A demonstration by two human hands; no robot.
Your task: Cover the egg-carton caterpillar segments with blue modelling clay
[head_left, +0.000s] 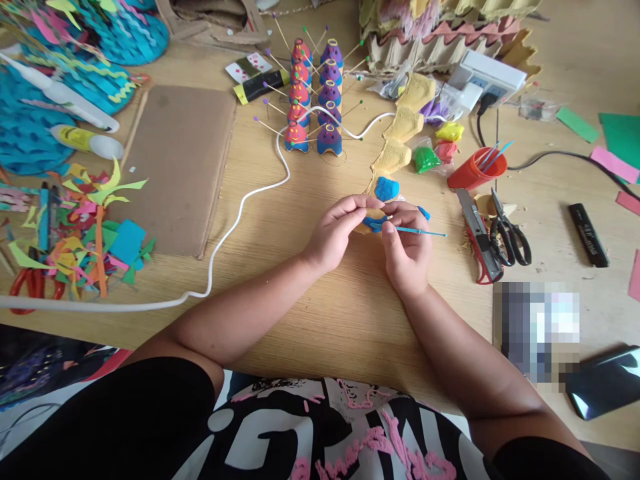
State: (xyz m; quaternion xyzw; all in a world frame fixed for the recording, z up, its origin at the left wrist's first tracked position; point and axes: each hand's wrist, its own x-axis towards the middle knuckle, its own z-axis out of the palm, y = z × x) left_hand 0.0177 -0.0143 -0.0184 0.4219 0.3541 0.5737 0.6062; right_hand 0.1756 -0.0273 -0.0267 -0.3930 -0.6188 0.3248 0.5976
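My left hand (341, 230) pinches the edge of a small yellowish egg-carton cup (367, 230) with blue clay on it. In my right hand (407, 250) is a thin blue modelling tool (423, 231), its tip at the blue clay; these fingers also lie close against the cup. Just beyond both hands sits a lump of blue clay (387, 189), at the near end of a yellowish egg-carton strip (403, 127). My fingers cover part of the cup.
Two rows of painted egg-carton figures (329, 140) stand behind, with pins sticking out. A white cable (243, 207) crosses the table. To the right are an orange cup (467, 170), a box cutter (477, 230) and scissors (509, 233). Cardboard (175, 167) and paper scraps (95, 227) lie left.
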